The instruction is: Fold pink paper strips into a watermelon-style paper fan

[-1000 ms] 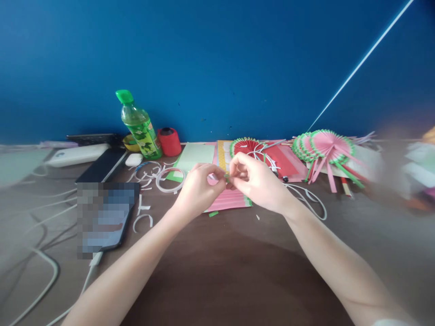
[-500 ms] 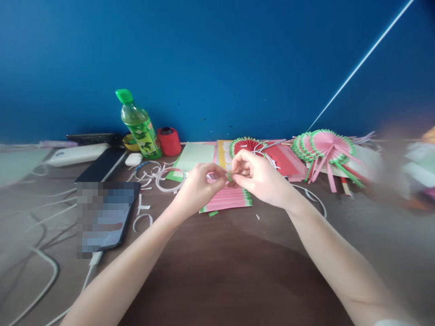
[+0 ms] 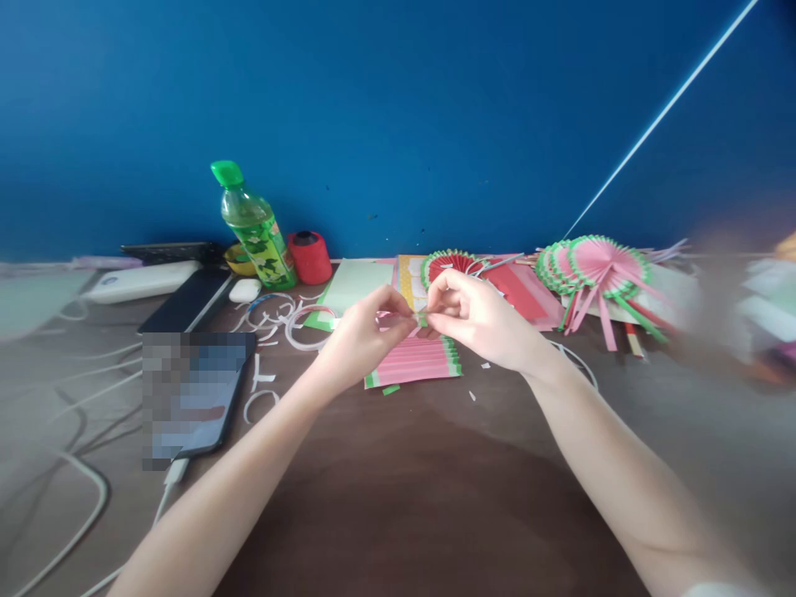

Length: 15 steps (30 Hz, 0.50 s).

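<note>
My left hand (image 3: 366, 338) and my right hand (image 3: 478, 322) meet fingertip to fingertip above the table. Between their pinched thumbs and forefingers is a small green and whitish strip (image 3: 422, 318), perhaps paper or tape, too small to make out fully. Directly under the hands lies a pink pleated paper (image 3: 414, 365) with green edges, its far part hidden by my fingers. A green scrap (image 3: 390, 390) rests at its near edge. Just behind my right hand is a round red pleated fan (image 3: 448, 263) with a green rim.
Left of my hands are tape rolls (image 3: 306, 327), a smartphone (image 3: 205, 398) with a cable, a green-capped bottle (image 3: 254, 236) and a red container (image 3: 309, 259). Pink paper fans (image 3: 608, 269) stand at the right by the wall. Coloured sheets (image 3: 357, 286) lie behind.
Both hands have shifted slightly while keeping their pinch, uncovering more of the pink pleated paper. A small white scrap now shows on the table below my right hand.
</note>
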Each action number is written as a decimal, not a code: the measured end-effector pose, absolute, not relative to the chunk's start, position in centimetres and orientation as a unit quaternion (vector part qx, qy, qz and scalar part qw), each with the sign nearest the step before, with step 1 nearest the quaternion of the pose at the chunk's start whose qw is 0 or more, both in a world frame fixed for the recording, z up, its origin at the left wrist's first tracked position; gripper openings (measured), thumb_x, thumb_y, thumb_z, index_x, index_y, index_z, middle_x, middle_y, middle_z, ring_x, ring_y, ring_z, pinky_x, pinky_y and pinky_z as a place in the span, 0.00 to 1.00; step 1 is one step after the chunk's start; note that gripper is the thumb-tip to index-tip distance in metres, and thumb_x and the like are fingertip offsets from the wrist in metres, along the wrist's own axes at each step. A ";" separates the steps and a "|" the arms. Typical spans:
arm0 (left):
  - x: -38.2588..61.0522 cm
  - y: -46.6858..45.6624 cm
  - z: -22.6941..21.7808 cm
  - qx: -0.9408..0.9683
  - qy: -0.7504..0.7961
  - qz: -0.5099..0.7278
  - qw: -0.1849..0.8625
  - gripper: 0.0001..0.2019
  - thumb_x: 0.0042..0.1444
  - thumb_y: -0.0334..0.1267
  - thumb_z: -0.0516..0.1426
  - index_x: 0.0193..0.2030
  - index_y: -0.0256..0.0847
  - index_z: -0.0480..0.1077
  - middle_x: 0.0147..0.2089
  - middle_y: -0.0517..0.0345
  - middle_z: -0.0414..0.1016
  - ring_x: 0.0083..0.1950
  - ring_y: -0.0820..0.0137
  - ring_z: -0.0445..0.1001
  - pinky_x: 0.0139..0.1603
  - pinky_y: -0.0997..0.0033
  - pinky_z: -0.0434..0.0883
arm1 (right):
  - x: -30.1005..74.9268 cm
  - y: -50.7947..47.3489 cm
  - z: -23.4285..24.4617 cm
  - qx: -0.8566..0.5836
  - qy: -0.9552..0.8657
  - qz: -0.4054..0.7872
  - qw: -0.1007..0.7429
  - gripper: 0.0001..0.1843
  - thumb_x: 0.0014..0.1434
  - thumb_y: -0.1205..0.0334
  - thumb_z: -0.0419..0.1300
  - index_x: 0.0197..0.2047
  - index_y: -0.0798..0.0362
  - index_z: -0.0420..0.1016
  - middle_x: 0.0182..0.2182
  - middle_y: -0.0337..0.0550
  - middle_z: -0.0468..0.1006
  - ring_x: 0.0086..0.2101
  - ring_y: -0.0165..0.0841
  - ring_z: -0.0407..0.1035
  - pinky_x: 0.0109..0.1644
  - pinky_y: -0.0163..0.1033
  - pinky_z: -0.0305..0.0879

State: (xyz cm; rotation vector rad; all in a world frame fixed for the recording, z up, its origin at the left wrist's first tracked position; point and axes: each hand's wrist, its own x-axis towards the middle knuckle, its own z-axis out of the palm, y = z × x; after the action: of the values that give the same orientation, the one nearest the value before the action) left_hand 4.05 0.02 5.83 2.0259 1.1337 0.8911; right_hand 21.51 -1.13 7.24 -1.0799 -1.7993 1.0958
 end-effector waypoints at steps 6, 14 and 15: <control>4.0 0.0 5.7 0.798 0.402 0.343 0.290 0.03 0.53 0.33 0.52 0.35 0.41 0.66 0.37 0.61 0.73 0.41 0.72 0.71 0.45 0.69 0.67 | 21.7 -1.1 7.1 -0.418 -0.694 0.451 0.374 0.07 0.54 0.70 0.55 0.32 0.51 0.59 0.29 0.37 0.73 0.30 0.29 0.73 0.38 0.39 0.70; 3.8 0.0 5.9 0.825 0.379 0.319 0.273 0.06 0.54 0.30 0.51 0.37 0.42 0.66 0.40 0.60 0.72 0.43 0.72 0.70 0.46 0.70 0.67 | 21.7 -1.2 7.5 -0.427 -0.686 0.466 0.360 0.08 0.54 0.69 0.56 0.32 0.51 0.59 0.28 0.38 0.73 0.29 0.30 0.74 0.38 0.40 0.72; 3.8 0.0 5.9 0.828 0.378 0.315 0.269 0.06 0.54 0.30 0.51 0.37 0.42 0.66 0.40 0.60 0.72 0.42 0.72 0.70 0.46 0.70 0.67 | 21.7 -1.2 7.5 -0.426 -0.684 0.470 0.359 0.08 0.54 0.70 0.57 0.32 0.51 0.59 0.29 0.38 0.73 0.29 0.30 0.74 0.38 0.40 0.72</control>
State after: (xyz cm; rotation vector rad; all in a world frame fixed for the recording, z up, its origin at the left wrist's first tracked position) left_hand 3.78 0.00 5.93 2.2332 1.0186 0.8506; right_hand 21.68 -1.20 7.50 -1.1000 -1.7644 1.2135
